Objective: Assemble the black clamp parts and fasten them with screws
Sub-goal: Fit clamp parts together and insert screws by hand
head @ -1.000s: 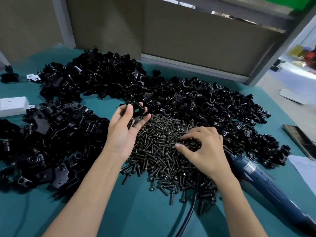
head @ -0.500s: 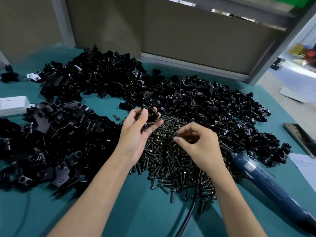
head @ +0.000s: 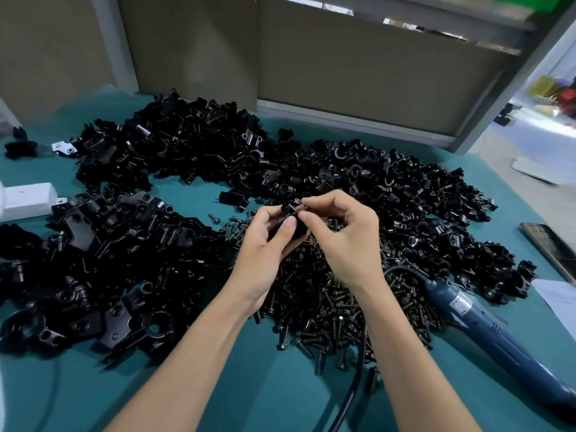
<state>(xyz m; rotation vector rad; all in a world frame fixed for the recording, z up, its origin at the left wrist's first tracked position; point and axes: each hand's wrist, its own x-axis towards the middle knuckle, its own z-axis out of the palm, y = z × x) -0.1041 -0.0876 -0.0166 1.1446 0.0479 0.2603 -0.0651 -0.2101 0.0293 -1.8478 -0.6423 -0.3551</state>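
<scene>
My left hand (head: 265, 244) grips a small black clamp part (head: 291, 213) above the pile of dark screws (head: 327, 294). My right hand (head: 346, 241) pinches a screw (head: 303, 208) at the top of that clamp part, thumb and forefinger meeting the left fingertips. Most of the part is hidden by my fingers. Heaps of black clamp parts (head: 187, 157) curve round the screws at the back, with larger black bracket pieces (head: 93, 260) on the left.
A blue electric screwdriver (head: 486, 325) lies at the right on the teal table (head: 280, 400), its black cable (head: 352, 385) running toward me. A white box (head: 25, 201) sits at the left edge, a phone (head: 551, 247) and paper (head: 558, 304) at the right.
My right hand rose from the screw pile with a screw and came to the clamp part. My left hand moved right and up to meet it.
</scene>
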